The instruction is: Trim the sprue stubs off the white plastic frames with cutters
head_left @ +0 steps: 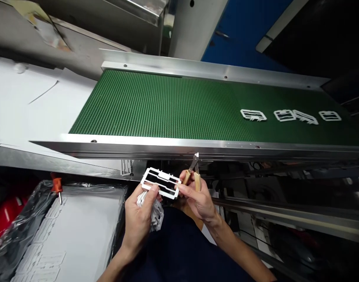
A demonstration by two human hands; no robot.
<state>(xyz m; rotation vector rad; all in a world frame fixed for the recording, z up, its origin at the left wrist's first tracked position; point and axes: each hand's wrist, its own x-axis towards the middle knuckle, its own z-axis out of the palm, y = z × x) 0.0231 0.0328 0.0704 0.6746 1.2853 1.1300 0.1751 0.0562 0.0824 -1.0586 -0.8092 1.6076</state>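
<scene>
My left hand [140, 216] is closed around several stacked white plastic frames [156, 216], its thumb pressing on one white frame [164, 176] held flat above them. My right hand [198, 196] holds cutting pliers [196, 166] with yellowish handles, jaws pointing up toward the belt's near rail. Its thumb and a fingertip also touch the right end of the upper frame. On the green conveyor belt [167, 105], several white frames [253, 114] lie toward the right, two of them touching or overlapping.
Metal rails [167, 143] edge the belt. At lower left, a plastic-lined box [88, 231] holds white frames beside a white sheet; an orange-handled tool [57, 185] rests at its edge. White sheeting [41, 98] lies left of the belt.
</scene>
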